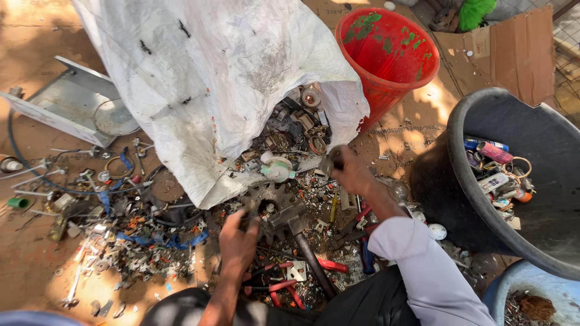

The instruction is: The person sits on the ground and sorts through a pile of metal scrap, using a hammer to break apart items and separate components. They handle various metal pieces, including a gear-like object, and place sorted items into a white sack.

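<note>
Right now my left hand [237, 240] is clamping the gear [264, 199] beside the hammer [296, 223]; it looks heavy, rigid and toothed. My right hand [347, 170] is pinching a small dark scrap [331, 160] near the sack [205, 78].

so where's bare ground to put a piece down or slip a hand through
Bare dirt lies at the far left edge beyond the scrap pile, and cardboard shows between the red bucket and black tub. Around the left hand and right hand it is crowded.
</note>
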